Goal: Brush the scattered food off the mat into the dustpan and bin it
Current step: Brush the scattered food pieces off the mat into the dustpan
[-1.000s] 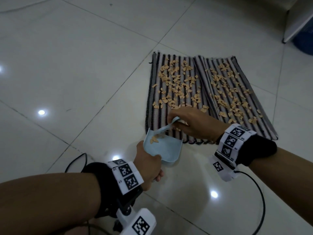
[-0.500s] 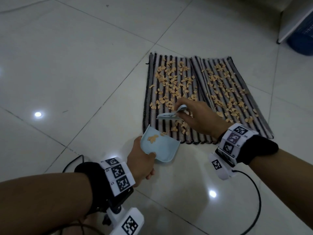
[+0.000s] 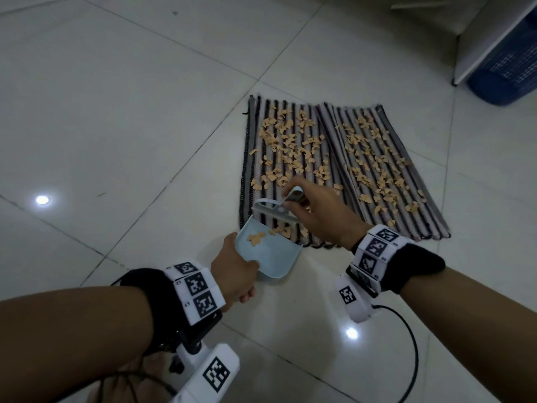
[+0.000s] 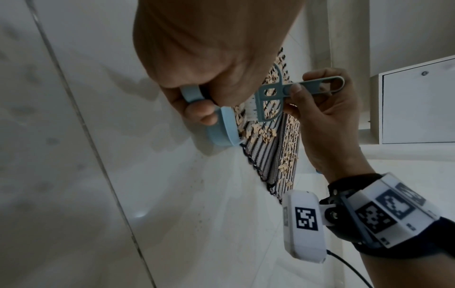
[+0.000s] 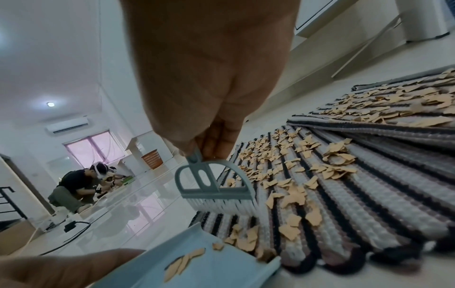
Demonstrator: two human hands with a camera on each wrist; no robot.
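Observation:
A striped mat (image 3: 412, 216) lies on the tiled floor, strewn with tan food flakes (image 3: 293, 144) across both halves. My left hand (image 3: 235, 274) grips the handle of a light blue dustpan (image 3: 270, 254), whose mouth sits at the mat's near left edge with a few flakes (image 3: 257, 238) inside. My right hand (image 3: 316, 210) pinches the handle of a small blue brush (image 3: 274, 209), its white bristles (image 5: 226, 205) on the mat just beyond the dustpan (image 5: 216, 270). In the left wrist view the brush (image 4: 268, 97) stands beside the dustpan rim (image 4: 227, 128).
A blue perforated basket (image 3: 505, 68) stands at the far right behind a white panel (image 3: 488, 39). Cables trail on the floor near my arms (image 3: 412, 344). Another person (image 5: 78, 187) crouches far off in the right wrist view, near an orange basket (image 5: 152, 158).
My right hand has drawn the brush down toward the dustpan's mouth, pushing flakes along. The dustpan stays at the mat's near edge.

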